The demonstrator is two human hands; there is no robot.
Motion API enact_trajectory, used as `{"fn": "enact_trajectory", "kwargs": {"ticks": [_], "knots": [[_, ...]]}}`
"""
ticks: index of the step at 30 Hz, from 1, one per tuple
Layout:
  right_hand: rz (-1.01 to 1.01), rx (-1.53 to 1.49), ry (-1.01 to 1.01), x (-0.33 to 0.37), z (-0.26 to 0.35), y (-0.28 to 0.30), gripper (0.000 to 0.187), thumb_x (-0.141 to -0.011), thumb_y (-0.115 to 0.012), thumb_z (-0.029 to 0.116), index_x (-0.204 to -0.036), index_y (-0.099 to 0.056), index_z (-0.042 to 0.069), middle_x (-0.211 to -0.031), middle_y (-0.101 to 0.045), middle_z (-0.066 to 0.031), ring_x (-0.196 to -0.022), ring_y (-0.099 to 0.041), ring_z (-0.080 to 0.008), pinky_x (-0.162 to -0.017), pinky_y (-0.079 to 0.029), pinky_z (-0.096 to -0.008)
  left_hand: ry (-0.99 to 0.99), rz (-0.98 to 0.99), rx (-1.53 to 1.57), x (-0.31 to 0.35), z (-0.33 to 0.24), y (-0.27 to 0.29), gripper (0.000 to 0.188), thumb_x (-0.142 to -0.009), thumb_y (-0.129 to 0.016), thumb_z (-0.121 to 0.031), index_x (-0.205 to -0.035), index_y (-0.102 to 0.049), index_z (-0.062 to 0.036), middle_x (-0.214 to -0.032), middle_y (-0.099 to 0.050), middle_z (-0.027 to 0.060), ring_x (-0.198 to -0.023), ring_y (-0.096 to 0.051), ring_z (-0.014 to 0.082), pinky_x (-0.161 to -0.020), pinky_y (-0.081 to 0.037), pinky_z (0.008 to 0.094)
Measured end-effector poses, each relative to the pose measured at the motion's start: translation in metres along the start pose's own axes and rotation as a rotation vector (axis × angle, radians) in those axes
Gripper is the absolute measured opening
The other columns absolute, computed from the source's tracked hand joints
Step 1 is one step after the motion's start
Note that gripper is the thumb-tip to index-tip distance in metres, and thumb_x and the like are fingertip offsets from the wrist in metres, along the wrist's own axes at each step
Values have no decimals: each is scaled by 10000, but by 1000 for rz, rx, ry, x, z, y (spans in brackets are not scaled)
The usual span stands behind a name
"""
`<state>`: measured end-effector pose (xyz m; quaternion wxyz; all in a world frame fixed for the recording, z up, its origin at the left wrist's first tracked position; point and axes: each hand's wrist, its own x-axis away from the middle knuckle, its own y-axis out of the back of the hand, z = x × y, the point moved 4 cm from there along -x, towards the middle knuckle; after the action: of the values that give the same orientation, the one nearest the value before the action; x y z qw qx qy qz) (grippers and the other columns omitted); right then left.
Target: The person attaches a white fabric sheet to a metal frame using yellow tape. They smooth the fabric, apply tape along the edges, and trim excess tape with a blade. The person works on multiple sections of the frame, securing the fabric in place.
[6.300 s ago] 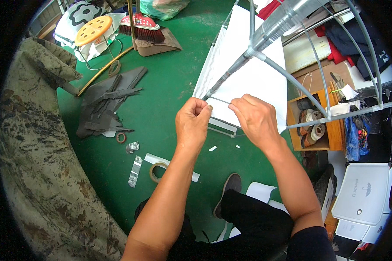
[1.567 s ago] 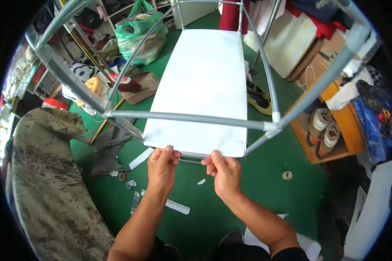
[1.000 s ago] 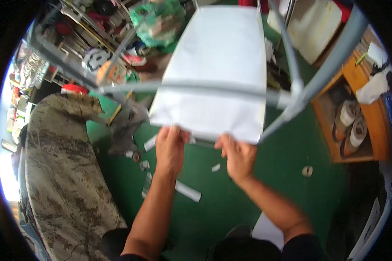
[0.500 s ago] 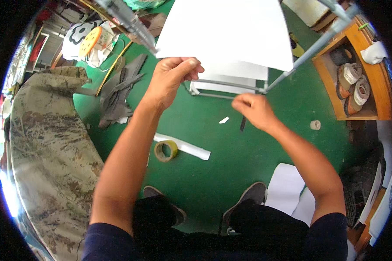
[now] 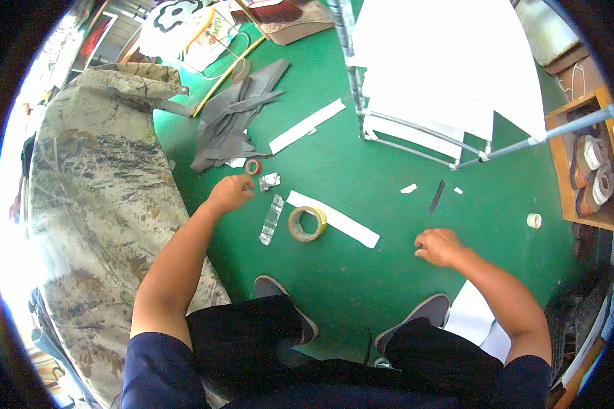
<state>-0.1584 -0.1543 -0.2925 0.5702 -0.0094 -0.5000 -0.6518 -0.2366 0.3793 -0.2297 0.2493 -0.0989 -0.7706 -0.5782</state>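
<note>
My left hand hovers over the green floor with fingers loosely bent and apart, nothing seen in them. Nearest to it are a small red tape roll, a crumpled silver piece and a silver strip. Between my hands lies a wide yellowish tape roll, against a white strip. My right hand is curled closed; whether anything small is inside is hidden. Beyond it, large white sheets hang on a grey tube frame, touched by neither hand.
A camouflage cloth covers something bulky at left. Dark grey fabric and another white strip lie farther off. A black strip and a small white roll are on the floor; a wooden shelf with shoes stands right.
My left hand has left the edge of the white sheet and come down toward the floor at left. My right hand has moved lower, away from the frame. The view has swung left.
</note>
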Motion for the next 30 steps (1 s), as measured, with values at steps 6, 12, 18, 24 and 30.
{"fn": "enact_trajectory", "kwargs": {"ticks": [6, 12, 18, 24, 30], "knots": [[-6, 28, 70, -20, 32, 18, 250, -869, -697, 304, -986, -695, 83, -1008, -688, -144, -1010, -663, -364, -857, -526, -509, -72, 167, 100, -6, 1, -44, 403, -805, -771, -320, -1118, -658, -94, -942, -726, 143, -884, -699, 329, -784, -544, 434], [37, -3, 138, -21, 51, 15, 254, -878, -690, 312, -1004, -689, 91, -1037, -682, -137, -1033, -656, -360, -858, -525, -511, -237, 284, 98, -18, -89, -78, 418, -815, -762, -335, -1103, -618, -69, -932, -718, 168, -885, -689, 371, -773, -536, 477], [9, -131, 187, -17, 66, 12, 382, -880, -703, 353, -1151, -630, 95, -1092, -662, -135, -1011, -659, -348, -844, -530, -508, -268, 224, -32, -23, -110, -88, 259, -844, -621, -186, -1070, -604, -62, -889, -687, 223, -863, -664, 427, -769, -531, 508], [-301, -751, 196, -5, 83, 45, 697, -817, -797, 364, -1369, -501, 56, -1175, -605, -164, -882, -682, -238, -792, -559, -403, -424, 398, 618, -9, -203, -64, 330, -885, -591, -98, -1208, -585, -33, -954, -691, 160, -869, -689, 267, -781, -549, 386], [-408, -858, 190, -6, 82, 74, 543, -855, -797, 255, -1310, -595, 37, -1176, -583, -119, -884, -648, -161, -763, -555, -303, -291, 590, 1086, 1, -248, -65, 346, -955, -541, -44, -1300, -536, -73, -1088, -655, 44, -953, -645, 153, -780, -549, 316]]}}
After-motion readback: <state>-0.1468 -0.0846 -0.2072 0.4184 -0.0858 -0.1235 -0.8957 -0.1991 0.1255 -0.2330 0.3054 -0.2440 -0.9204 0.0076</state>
